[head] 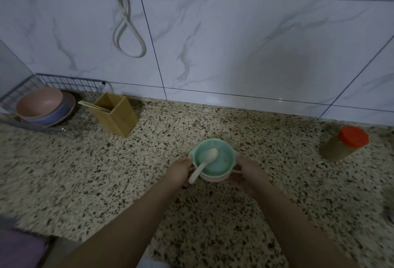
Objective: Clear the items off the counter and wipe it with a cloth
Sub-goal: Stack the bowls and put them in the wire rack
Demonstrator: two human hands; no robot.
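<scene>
Your counter (pixel 106 171) is a speckled granite slab, cream flecked with black and brown, meeting a glossy white marble-look tiled wall (pixel 234 43). Just below the middle of the view sits a round teal bowl (pixel 221 161), smooth and matte, with small lug handles at its 9 and 3 o'clock sides; it is nested on a pink bowl (pixel 213 179) whose rim peeks out beneath it. A pale plastic spoon (pixel 203 165) lies inside, its oval head near the bowl's centre and its handle sticking out over the rim toward 7 o'clock. Your left hand (pixel 181 170) grips the stack from 9 o'clock, thumb on the rim, fingers curled under the side; your right hand (pixel 248 170) clasps it from 3 o'clock the same way, thumb on top by the lug. Both forearms reach in from 6 o'clock, converging on the bowls. Whether the stack is resting on the stone or just lifted, you cannot tell. At 10 o'clock stands a square bamboo holder (pixel 116 116) with chopsticks (pixel 93 105) poking out. Farther left a wire rack (pixel 64 82) holds a pink bowl over a blue one on a plate. At 3 o'clock stands a cylindrical jar (pixel 336 148) with a red lid (pixel 354 136). A looped white cable (pixel 128 33) hangs from the wall sockets at 12 o'clock.
</scene>
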